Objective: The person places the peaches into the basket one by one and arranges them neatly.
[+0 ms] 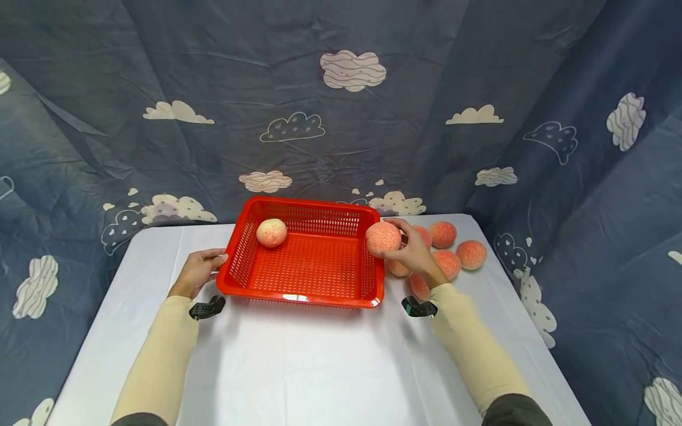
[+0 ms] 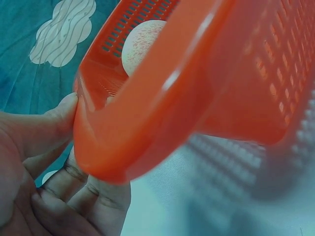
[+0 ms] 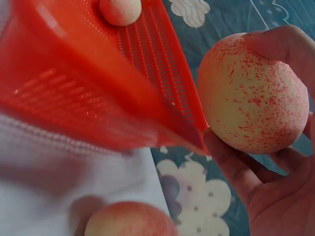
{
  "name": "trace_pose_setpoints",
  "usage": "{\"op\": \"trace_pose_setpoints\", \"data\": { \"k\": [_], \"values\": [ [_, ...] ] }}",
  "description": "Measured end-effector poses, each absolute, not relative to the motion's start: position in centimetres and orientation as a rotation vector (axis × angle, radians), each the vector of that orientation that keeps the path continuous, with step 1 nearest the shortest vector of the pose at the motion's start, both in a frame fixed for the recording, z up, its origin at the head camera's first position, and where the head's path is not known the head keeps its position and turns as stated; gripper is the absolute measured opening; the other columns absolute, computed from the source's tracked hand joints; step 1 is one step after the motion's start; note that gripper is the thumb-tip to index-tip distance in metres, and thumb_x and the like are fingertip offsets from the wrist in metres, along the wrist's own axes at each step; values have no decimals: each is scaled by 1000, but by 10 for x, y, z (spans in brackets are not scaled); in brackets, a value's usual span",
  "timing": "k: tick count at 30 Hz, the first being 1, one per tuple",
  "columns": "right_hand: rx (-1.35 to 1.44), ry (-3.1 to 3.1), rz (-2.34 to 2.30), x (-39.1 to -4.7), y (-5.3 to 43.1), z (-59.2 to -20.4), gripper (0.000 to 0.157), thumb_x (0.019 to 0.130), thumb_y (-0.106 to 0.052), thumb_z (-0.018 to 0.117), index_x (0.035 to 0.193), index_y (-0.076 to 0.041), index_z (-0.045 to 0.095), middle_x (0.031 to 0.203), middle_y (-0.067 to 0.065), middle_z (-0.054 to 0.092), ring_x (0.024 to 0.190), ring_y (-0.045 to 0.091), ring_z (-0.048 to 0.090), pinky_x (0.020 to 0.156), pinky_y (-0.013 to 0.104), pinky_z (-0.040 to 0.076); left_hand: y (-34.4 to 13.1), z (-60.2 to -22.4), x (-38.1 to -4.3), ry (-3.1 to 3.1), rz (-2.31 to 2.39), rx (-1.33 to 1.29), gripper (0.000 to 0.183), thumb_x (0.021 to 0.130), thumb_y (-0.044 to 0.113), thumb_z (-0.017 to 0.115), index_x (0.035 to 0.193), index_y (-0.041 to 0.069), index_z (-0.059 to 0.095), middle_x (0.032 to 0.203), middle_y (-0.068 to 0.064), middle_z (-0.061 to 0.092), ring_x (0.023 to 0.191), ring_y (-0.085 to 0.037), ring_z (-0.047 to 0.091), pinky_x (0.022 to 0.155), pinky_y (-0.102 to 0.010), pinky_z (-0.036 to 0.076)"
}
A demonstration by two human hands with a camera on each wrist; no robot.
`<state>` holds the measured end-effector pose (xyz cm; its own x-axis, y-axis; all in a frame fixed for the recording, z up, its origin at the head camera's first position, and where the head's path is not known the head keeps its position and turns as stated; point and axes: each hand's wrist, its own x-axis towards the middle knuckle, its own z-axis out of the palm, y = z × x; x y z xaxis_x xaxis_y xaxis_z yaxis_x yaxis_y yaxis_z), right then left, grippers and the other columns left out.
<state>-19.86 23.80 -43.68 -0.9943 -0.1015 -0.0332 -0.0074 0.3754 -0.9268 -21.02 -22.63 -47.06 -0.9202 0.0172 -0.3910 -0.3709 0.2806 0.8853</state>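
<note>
Held peach [image 1: 382, 238] gripped in the right hand [image 1: 412, 254], fingers and thumb curled round it, raised at the right rim of the red basket [image 1: 303, 293], level with the far right corner. Seen from the right wrist as a pale, red-speckled ball [image 3: 253, 96] cupped against the palm [image 3: 275, 191], just beside the basket's edge [image 3: 162, 93]. Left hand [image 1: 198, 271] at the left rim of the basket, thumb pressed on the outer wall and the other fingers curled beneath the rim, holding it; shown close from the left wrist, with thumb [image 2: 47, 125] against the orange-red plastic [image 2: 162, 93]. Inside the basket, a second peach [image 1: 272, 232] resting in the far left corner, touching the slotted wall. To the right of the basket, a loose heap of peaches [image 1: 450, 251] on the white counter [image 1: 319, 367], partly hidden behind the right hand and well apart from the left one. Behind the basket, a dark blue curtain [image 1: 341, 130] printed with clouds, hanging round the back and both sides of the counter. Cream sleeves [image 1: 160, 355] on both forearms, a small black clip at each wrist.
</note>
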Motion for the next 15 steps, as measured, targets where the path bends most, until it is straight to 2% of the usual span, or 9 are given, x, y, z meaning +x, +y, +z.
{"op": "trace_pose_setpoints", "data": {
  "k": [6,15],
  "values": [
    [-188,2548,-1682,-221,216,-434,77,73,-5,82,139,-9,42,137,13,45,117,34,51,98,49,45,-226,-469,-210,2216,1701,-321,47,101,18,52,141,-5,43,132,-23,52,85,-6,60,76,-22,54],
    [-251,2595,-1546,-252,181,-432,76,72,-7,82,137,-12,44,133,12,50,112,33,54,94,49,47,-226,-470,-210,2222,1702,-315,46,101,17,51,141,-6,43,131,-24,52,83,-5,60,77,-24,54]
  ]
}}
